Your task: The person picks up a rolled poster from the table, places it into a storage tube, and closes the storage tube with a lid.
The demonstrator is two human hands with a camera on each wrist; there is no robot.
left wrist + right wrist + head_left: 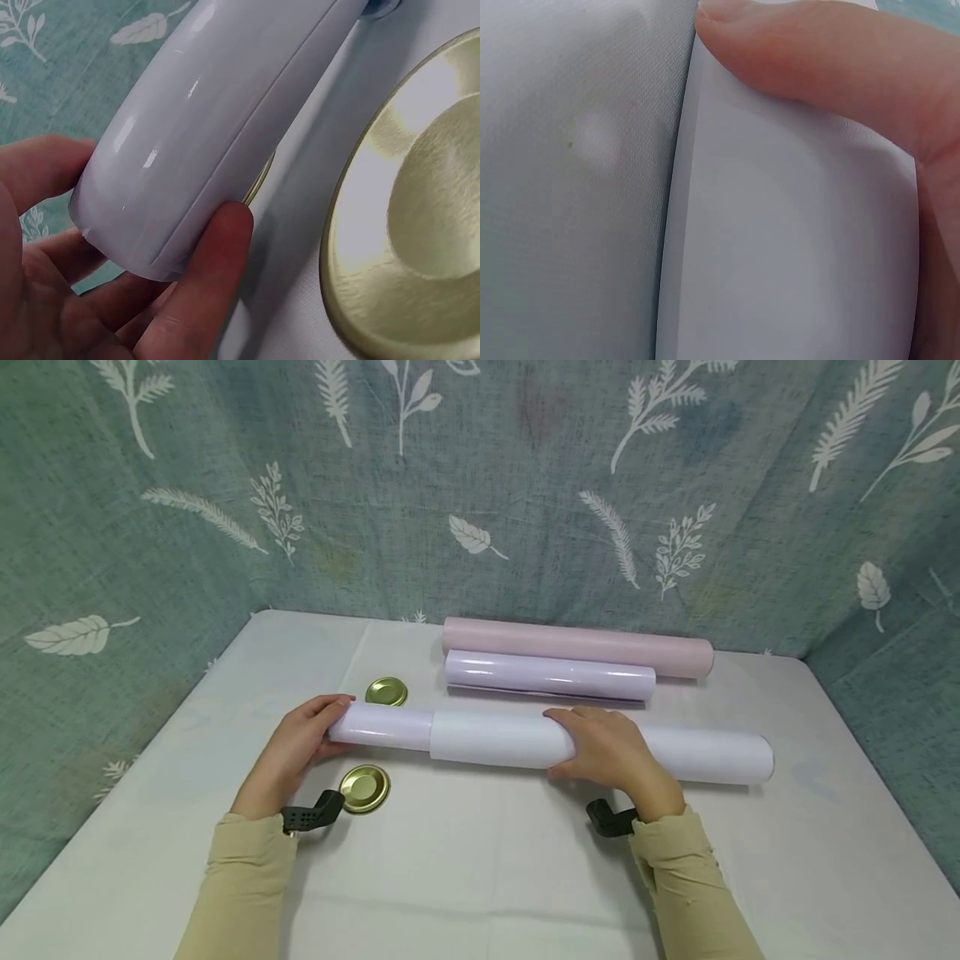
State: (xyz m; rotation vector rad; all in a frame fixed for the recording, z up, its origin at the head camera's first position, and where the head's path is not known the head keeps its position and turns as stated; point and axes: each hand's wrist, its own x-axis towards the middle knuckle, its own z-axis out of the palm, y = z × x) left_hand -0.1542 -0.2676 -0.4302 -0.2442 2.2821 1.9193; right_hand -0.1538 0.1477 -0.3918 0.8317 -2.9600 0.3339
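A glossy pale lavender paper roll (382,726) sticks out of the left end of a white tube (495,739). My left hand (294,745) grips the roll's outer end. In the left wrist view thumb and fingers hold that end from either side, and a straight seam runs along the roll (217,112). Midway along the white tube, my right hand (606,747) holds it from above. The right wrist view shows the thumb (802,52) laid across the tube's smooth wall (795,225). How deep the roll reaches inside is hidden.
One gold metal lid (364,788) lies in front of the lavender roll, another gold lid (387,691) just behind it. Farther back, a second glossy lavender roll (551,675) lies before a pink roll (577,643). A leaf-patterned green cloth (480,485) hangs around the white table (420,868).
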